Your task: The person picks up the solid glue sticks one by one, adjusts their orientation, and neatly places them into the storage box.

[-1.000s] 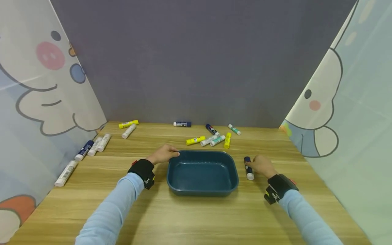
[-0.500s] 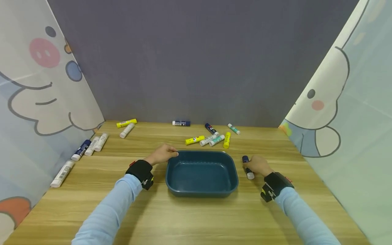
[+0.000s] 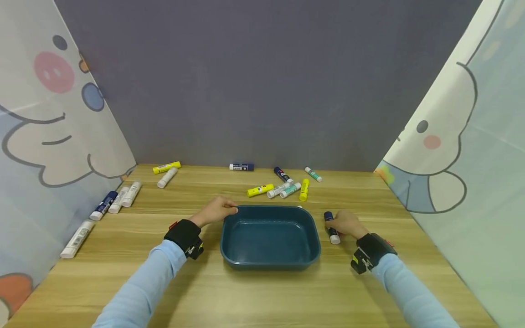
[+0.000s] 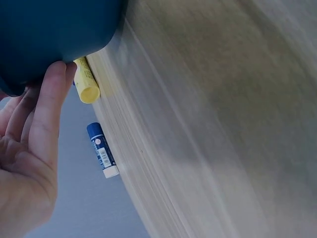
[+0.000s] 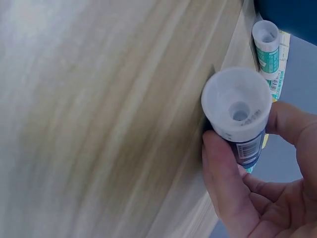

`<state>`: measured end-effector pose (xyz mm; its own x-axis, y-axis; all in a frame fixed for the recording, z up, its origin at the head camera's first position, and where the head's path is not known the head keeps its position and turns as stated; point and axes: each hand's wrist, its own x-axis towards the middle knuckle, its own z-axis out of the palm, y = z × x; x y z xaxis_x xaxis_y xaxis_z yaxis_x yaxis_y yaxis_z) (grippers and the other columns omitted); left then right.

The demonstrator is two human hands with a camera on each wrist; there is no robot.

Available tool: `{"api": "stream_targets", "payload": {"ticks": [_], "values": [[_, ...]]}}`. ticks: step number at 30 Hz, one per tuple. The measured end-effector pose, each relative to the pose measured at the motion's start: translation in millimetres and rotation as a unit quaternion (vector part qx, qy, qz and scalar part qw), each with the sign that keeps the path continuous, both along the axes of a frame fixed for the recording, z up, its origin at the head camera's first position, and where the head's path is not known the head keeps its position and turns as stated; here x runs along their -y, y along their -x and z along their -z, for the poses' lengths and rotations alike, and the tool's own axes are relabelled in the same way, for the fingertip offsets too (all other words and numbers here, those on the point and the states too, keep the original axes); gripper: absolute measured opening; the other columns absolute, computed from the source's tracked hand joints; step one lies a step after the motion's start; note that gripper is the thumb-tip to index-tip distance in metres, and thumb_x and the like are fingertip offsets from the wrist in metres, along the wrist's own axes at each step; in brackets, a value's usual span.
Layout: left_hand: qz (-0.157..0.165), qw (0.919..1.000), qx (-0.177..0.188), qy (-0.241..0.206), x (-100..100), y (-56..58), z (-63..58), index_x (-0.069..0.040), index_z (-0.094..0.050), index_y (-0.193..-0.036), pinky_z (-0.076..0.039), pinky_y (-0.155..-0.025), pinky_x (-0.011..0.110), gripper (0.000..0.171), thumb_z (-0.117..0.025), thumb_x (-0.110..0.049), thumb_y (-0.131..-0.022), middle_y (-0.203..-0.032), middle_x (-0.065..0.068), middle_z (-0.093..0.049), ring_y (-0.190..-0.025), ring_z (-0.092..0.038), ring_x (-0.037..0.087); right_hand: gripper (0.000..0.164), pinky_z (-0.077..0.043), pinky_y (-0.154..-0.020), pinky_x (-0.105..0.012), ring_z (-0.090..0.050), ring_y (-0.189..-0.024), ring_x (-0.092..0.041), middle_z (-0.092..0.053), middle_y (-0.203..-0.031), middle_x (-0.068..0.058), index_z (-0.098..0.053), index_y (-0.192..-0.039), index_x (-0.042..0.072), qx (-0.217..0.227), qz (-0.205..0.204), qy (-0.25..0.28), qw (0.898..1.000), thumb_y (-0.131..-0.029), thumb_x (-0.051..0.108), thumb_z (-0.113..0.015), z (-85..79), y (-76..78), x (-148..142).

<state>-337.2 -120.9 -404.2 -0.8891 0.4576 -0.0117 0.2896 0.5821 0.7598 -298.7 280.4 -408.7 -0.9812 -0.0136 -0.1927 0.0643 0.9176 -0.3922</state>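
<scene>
In the head view, a dark teal plastic tray (image 3: 270,265) stands mid-table. My left hand (image 3: 214,210) holds its far left corner, thumb over the rim. The left wrist view shows a finger (image 4: 48,106) against the tray's outer wall (image 4: 54,29). Right of the tray, a navy glue stick (image 3: 334,238) with a white end lies on the wood. My right hand (image 3: 347,223) pinches it around the middle; in the right wrist view the thumb and index finger (image 5: 223,171) close on opposite sides of the glue stick (image 5: 237,106), its hollow white end toward the camera.
Behind the tray lie several glue sticks, including a yellow one (image 3: 260,190) and a green-and-white one (image 3: 290,190). More lie along the left side, such as a white one (image 3: 78,239). A grey panel (image 3: 262,82) backs the table; printed curtains (image 3: 492,182) flank it.
The head view has shifted slightly. My right hand has settled closer around the navy glue stick, which now lies a little nearer the tray. My left hand has stayed at the tray's corner.
</scene>
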Motion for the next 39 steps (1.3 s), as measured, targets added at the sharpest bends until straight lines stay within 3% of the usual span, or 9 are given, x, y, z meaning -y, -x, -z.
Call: {"api": "stream_targets", "payload": {"ticks": [10, 13, 16, 20, 25, 30, 33, 39], "values": [[0.006, 1.0000, 0.001, -0.006, 4, -4.8, 2.9, 0.005, -0.062, -0.112, -0.053, -0.064, 0.029, 0.031, -0.056, -0.017, -0.090, -0.103, 0.018, -0.066, -0.086, -0.063, 0.019, 0.032, -0.037, -0.040, -0.018, -0.052, -0.040, -0.010, -0.054, -0.049, 0.001, -0.055, -0.054, 0.011, -0.005, -0.006, 0.001, 1.000, -0.079, 0.029, -0.061, 6.4, 3.6, 7], [0.003, 1.0000, -0.004, -0.006, 6, -5.4, 3.6, 0.005, -0.063, -0.111, -0.053, -0.064, 0.031, 0.031, -0.056, -0.017, -0.090, -0.102, 0.017, -0.066, -0.084, -0.063, 0.018, 0.034, -0.034, -0.039, -0.018, -0.048, -0.040, -0.009, -0.051, -0.049, 0.002, -0.050, -0.053, 0.012, -0.029, -0.015, 0.002, 0.999, -0.081, 0.029, -0.061, 4.2, 4.1, 12], [-0.002, 1.0000, -0.001, -0.007, 7, -7.2, 2.7, 0.005, -0.063, -0.111, -0.053, -0.065, 0.033, 0.031, -0.057, -0.017, -0.090, -0.103, 0.018, -0.066, -0.085, -0.063, 0.020, 0.036, -0.030, -0.040, -0.019, -0.043, -0.042, -0.008, -0.045, -0.049, 0.003, -0.046, -0.053, 0.012, -0.079, -0.023, 0.001, 0.997, -0.081, 0.028, -0.062, -2.7, 1.2, 21], [-0.003, 0.9999, 0.012, -0.005, 9, -10.0, 5.5, 0.005, -0.063, -0.111, -0.054, -0.066, 0.034, 0.031, -0.057, -0.017, -0.089, -0.102, 0.017, -0.066, -0.086, -0.063, 0.020, 0.030, -0.030, -0.042, -0.021, -0.041, -0.046, -0.010, -0.046, -0.052, 0.002, -0.052, -0.060, 0.007, -0.143, -0.030, 0.011, 0.989, -0.079, 0.027, -0.065, -17.3, -7.7, 37], [0.003, 0.9999, 0.008, -0.008, 7, -11.4, 7.9, 0.005, -0.063, -0.110, -0.054, -0.064, 0.032, 0.031, -0.057, -0.017, -0.089, -0.100, 0.017, -0.067, -0.085, -0.063, 0.019, 0.027, -0.035, -0.044, -0.023, -0.047, -0.049, -0.011, -0.057, -0.061, -0.003, -0.061, -0.078, 0.001, -0.169, -0.015, 0.056, 0.984, -0.079, 0.028, -0.064, -35.2, -17.0, 54], [0.004, 1.0000, -0.002, -0.006, 3, -8.6, 6.1, 0.004, -0.064, -0.110, -0.052, -0.061, 0.030, 0.031, -0.057, -0.018, -0.090, -0.100, 0.016, -0.067, -0.084, -0.063, 0.019, 0.031, -0.040, -0.046, -0.024, -0.052, -0.053, -0.011, -0.063, -0.069, -0.006, -0.060, -0.087, -0.001, -0.189, -0.012, 0.072, 0.979, -0.080, 0.028, -0.064, -44.3, -20.8, 62], [0.002, 1.0000, 0.001, -0.007, 2, -5.6, 5.0, 0.004, -0.063, -0.110, -0.053, -0.060, 0.029, 0.031, -0.057, -0.018, -0.090, -0.101, 0.016, -0.067, -0.085, -0.063, 0.019, 0.032, -0.045, -0.047, -0.024, -0.056, -0.053, -0.010, -0.064, -0.072, -0.007, -0.061, -0.090, -0.002, -0.168, -0.008, 0.091, 0.981, -0.080, 0.028, -0.065, -47.2, -22.8, 68], [0.001, 0.9999, -0.014, -0.003, 0, -0.3, -0.1, 0.006, -0.064, -0.109, -0.052, -0.064, 0.029, 0.030, -0.057, -0.016, -0.089, -0.100, 0.017, -0.067, -0.085, -0.062, 0.021, 0.029, -0.049, -0.047, -0.025, -0.059, -0.052, -0.011, -0.063, -0.070, -0.004, -0.060, -0.090, 0.001, -0.074, -0.012, 0.133, 0.988, -0.080, 0.027, -0.068, -46.4, -25.0, 88]]}}
